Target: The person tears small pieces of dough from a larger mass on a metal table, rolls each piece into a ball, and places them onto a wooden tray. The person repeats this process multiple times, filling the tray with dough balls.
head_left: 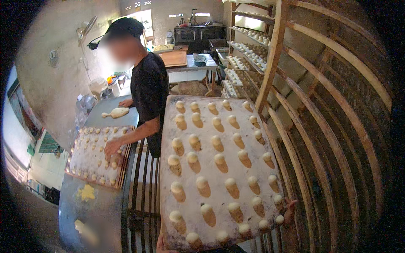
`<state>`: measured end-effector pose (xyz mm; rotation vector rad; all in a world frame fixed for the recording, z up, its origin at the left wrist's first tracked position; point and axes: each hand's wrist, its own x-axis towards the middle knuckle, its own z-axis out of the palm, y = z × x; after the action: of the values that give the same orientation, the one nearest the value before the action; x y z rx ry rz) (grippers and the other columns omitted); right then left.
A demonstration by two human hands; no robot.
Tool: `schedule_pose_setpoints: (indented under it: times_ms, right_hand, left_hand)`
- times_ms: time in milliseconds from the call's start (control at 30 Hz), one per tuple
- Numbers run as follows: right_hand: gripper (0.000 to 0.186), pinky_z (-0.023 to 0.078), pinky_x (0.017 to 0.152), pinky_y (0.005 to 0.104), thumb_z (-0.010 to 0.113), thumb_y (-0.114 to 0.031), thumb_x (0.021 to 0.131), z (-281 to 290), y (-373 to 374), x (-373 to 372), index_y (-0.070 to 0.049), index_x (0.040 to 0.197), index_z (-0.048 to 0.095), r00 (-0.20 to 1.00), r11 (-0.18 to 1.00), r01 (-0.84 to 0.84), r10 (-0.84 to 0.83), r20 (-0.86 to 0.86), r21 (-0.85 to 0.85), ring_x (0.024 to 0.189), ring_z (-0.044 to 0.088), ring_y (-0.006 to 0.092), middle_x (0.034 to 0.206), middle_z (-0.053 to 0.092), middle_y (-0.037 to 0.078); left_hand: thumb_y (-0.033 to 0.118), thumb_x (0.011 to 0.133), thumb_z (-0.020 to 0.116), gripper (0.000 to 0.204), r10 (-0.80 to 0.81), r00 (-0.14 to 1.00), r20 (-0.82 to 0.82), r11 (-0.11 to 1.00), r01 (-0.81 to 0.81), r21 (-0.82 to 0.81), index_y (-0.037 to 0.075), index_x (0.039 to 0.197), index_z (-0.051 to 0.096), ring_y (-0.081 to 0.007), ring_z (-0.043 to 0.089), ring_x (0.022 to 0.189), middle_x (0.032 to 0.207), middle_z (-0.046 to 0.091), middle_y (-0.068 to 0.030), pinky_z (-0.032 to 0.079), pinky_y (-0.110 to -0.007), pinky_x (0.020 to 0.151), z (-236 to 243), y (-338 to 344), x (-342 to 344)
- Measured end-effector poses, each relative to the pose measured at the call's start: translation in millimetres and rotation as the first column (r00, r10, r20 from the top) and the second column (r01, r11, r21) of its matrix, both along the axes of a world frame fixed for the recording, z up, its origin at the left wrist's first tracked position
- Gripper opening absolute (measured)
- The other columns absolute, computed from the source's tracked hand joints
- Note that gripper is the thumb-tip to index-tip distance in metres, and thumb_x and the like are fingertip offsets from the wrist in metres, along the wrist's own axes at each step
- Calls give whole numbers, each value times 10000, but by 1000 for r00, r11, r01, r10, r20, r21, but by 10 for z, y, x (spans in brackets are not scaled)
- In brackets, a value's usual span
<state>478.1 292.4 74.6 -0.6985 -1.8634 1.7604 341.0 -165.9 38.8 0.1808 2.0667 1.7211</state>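
Floured board (pixel 185 168) loaded with rows of dough balls (pixel 202 182) is carried level in front of the wooden rack (pixel 320 126), its right edge next to the rack's slats. Right hand (pixel 290 211) grips the near right corner, left hand (pixel 162 245) holds the near left corner, mostly hidden under it. Co-worker (pixel 148 90) stands past the far left corner, hand on a second dough board (pixel 99 156) on the metal table (pixel 90 206).

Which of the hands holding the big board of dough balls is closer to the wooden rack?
Right. The right hand grips the floured board's right edge, beside the wooden rack. The left hand holds the board's lower left corner, on the side away from the rack.
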Motion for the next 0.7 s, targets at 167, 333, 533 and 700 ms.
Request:
schedule_pose_setpoints:
  times_ms: [167, 333, 533, 700]
  right_hand:
    - [635, 391, 1077, 434, 258, -469, 1087, -94, 87, -596, 57, 1332, 518, 978, 979, 203, -204, -35, -9, 1232, 525, 327, 1339, 550, 227]
    - [622, 382, 1081, 435, 268, -457, 1087, -305, 771, -1816, 63, 1324, 514, 943, 943, 331, -332, -21, -36, 1239, 514, 334, 1344, 537, 235]
    - [606, 373, 1086, 435, 279, -442, 1088, -735, 1542, -3307, 71, 1314, 509, 895, 893, 444, -446, -15, -69, 1246, 500, 343, 1349, 521, 245]
    - [594, 364, 1090, 436, 289, -430, 1088, -1083, 2200, -4486, 78, 1306, 505, 840, 839, 542, -542, 11, -45, 1253, 488, 351, 1354, 507, 254]
  left_hand:
    - [243, 922, 585, 164, -181, 960, 213, 961, 127, 244, 82, 951, 606, -180, 659, 886, 982, 677, -38, 544, -358, 830, -427, 361, -1035]
    - [232, 893, 610, 139, -38, 961, 276, 888, -94, 450, 97, 858, 619, -180, 658, 877, 936, 679, -22, 543, -366, 842, -971, 1822, -2657]
    - [227, 856, 628, 128, 62, 996, 69, 596, -93, 797, 101, 842, 643, -207, 662, 891, 931, 687, -27, 545, -386, 857, -980, 3473, -4631]
    - [231, 809, 592, 261, -230, 936, 266, 227, -214, 950, 75, 1011, 646, -288, 659, 934, 1004, 681, -75, 537, -446, 919, -403, 4825, -6019]
